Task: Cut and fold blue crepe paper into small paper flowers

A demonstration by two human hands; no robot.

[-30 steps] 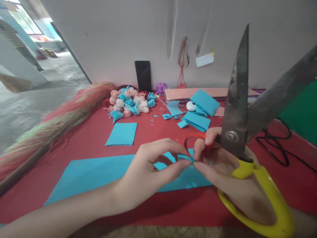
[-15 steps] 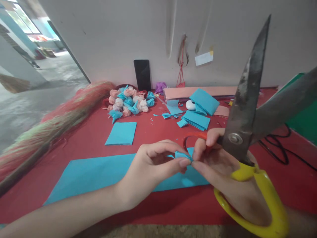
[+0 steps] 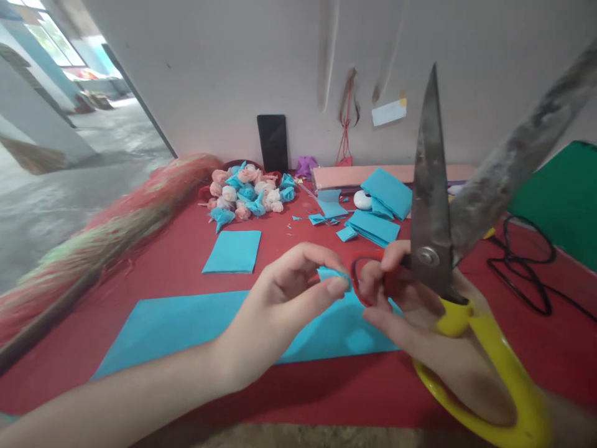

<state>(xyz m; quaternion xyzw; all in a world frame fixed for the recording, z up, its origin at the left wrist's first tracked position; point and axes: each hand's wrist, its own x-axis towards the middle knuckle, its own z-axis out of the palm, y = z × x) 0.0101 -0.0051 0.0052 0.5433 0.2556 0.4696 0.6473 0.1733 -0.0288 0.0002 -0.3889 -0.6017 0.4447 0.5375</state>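
My left hand [image 3: 284, 305] pinches a small folded piece of blue paper [image 3: 332, 274] between thumb and fingertips. Just right of it, my right hand [image 3: 410, 305] holds large scissors [image 3: 431, 249], their blades apart and pointing up. The scissors have a yellow handle loop around the hand and a red one at the fingers. Under both hands lies a long strip of blue paper [image 3: 186, 326] on the red tabletop [image 3: 289, 398]. A folded blue square [image 3: 233, 252] rests behind the strip.
Pink, white and blue paper flowers [image 3: 249, 190] are heaped at the back. A black phone [image 3: 273, 143] leans against the wall. Folded blue papers [image 3: 373, 227] and scraps lie right of them. A broom [image 3: 112, 236] lines the left edge; a black cable [image 3: 522, 261] is at right.
My right hand has parted from the blue piece, which stays in my left hand. The scissors have turned and shifted left, and the view has moved slightly.
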